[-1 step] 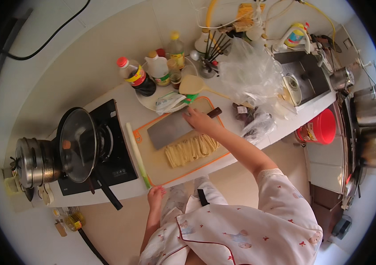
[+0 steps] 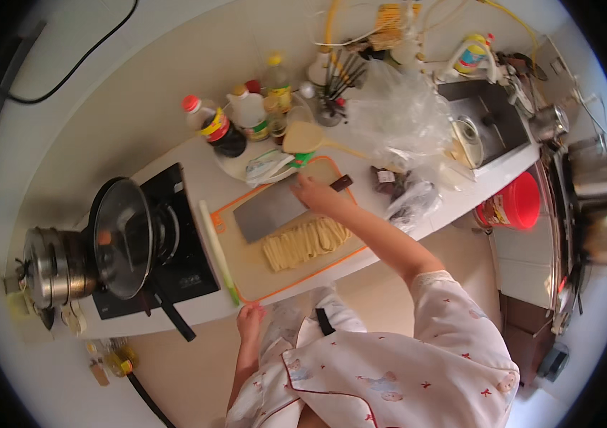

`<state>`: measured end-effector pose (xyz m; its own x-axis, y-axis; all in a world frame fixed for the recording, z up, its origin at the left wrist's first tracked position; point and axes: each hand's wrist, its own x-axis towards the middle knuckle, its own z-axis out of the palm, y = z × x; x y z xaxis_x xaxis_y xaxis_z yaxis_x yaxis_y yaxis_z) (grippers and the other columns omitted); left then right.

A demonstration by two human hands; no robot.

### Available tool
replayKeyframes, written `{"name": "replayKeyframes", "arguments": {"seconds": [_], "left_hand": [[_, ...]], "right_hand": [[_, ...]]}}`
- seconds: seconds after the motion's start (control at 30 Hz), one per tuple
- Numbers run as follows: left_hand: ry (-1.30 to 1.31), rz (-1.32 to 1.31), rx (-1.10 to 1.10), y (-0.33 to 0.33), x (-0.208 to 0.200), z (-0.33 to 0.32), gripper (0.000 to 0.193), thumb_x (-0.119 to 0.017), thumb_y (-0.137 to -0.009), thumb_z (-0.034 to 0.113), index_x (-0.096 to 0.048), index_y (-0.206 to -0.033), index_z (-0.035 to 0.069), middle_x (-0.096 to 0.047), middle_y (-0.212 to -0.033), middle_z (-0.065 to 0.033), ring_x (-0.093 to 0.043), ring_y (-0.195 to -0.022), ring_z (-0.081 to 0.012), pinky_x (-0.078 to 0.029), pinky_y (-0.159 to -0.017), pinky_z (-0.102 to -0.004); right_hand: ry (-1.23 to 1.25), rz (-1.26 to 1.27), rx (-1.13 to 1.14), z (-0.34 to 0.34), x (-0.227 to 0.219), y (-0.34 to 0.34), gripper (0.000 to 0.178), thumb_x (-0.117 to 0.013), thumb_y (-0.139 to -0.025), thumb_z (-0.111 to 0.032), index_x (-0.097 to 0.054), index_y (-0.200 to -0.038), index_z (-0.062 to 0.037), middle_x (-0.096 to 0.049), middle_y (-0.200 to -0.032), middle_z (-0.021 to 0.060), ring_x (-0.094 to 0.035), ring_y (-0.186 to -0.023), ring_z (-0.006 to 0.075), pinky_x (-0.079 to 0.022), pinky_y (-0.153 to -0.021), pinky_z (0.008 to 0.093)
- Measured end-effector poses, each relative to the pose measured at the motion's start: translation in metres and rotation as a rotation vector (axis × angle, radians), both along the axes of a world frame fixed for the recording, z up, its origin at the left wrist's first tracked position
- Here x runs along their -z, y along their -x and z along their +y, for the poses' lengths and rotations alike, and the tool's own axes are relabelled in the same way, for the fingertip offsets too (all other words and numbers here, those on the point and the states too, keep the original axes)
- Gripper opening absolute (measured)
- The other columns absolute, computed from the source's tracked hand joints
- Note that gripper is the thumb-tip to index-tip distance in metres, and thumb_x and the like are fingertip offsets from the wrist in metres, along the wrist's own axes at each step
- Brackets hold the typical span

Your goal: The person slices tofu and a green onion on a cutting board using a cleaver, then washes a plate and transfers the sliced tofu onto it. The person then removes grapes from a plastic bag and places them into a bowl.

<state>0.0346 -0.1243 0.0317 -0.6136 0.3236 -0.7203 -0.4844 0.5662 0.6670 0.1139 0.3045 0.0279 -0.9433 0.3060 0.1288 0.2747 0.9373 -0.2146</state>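
A cleaver (image 2: 268,212) with a wide grey blade and dark handle lies across an orange-rimmed cutting board (image 2: 250,267). Over the handle end of its blade is my right hand (image 2: 315,194), with its fingers bent against the blade's far edge; the hand hides part of the steel. Beside the cleaver, on the near side, lies a row of folded, cut noodle strips (image 2: 305,244). My left hand (image 2: 250,319) is at the counter's front edge, its fingers curled and nothing visible in them. A spring onion (image 2: 218,250) runs along the board's left side, its green end close to that hand.
Left is a cooktop (image 2: 193,260) bearing a lidded pan (image 2: 124,235), its handle jutting past the counter edge. Bottles (image 2: 223,135) stand on a plate behind the board. A pale spatula (image 2: 305,139) lies there. Plastic bags (image 2: 396,114) and a sink (image 2: 492,118) are right.
The whole view has shifted slightly. Both hands, the cleaver and the noodles keep their places relative to each other.
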Motion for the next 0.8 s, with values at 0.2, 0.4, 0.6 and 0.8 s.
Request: {"name": "replayKeyframes", "arguments": {"seconds": [0.2, 0.4, 0.6, 0.8], "left_hand": [[0.002, -0.069, 0.066, -0.017, -0.034, 0.028, 0.019, -0.058, -0.094, 0.013, -0.064, -0.111, 0.007, -0.071, -0.099, -0.0058, -0.068, -0.085, -0.0141, -0.049, -0.071, -0.0256], [-0.140, -0.026, 0.268, -0.021, -0.023, 0.061, 0.018, -0.052, -0.098, 0.012, -0.064, -0.109, 0.005, -0.070, -0.102, -0.0085, -0.068, -0.083, -0.0139, -0.049, -0.070, -0.0244], [-0.185, -0.223, 0.642, -0.065, -0.012, 0.098, 0.024, -0.050, -0.100, 0.018, -0.065, -0.114, 0.006, -0.072, -0.101, -0.0066, -0.067, -0.089, -0.0114, -0.050, -0.074, -0.0235], [-0.243, -0.256, 1.137, -0.188, -0.051, 0.184, 0.026, -0.052, -0.099, 0.019, -0.066, -0.115, 0.003, -0.072, -0.103, -0.0071, -0.067, -0.095, -0.0124, -0.050, -0.081, -0.0245]], "right_hand": [[0.033, -0.129, 0.139, -0.005, 0.002, 0.007, 0.021, -0.059, -0.079, -0.006, -0.068, -0.099, -0.0026, -0.064, -0.090, 0.0170, -0.067, -0.079, 0.0322, -0.056, -0.069, 0.0434], [0.429, 0.281, 0.311, -0.111, -0.058, -0.081, 0.012, -0.059, -0.086, -0.013, -0.066, -0.087, -0.0035, -0.061, -0.089, 0.0163, -0.063, -0.085, 0.0379, -0.052, -0.071, 0.0480], [0.460, 0.160, 0.769, -0.230, -0.103, -0.232, 0.018, -0.064, -0.089, -0.022, -0.068, -0.082, -0.0061, -0.063, -0.090, 0.0120, -0.064, -0.086, 0.0335, -0.052, -0.075, 0.0464], [0.432, 0.226, 1.342, -0.261, -0.116, -0.372, 0.034, -0.065, -0.092, -0.033, -0.069, -0.076, -0.0034, -0.064, -0.089, 0.0133, -0.064, -0.084, 0.0339, -0.052, -0.074, 0.0453]]}}
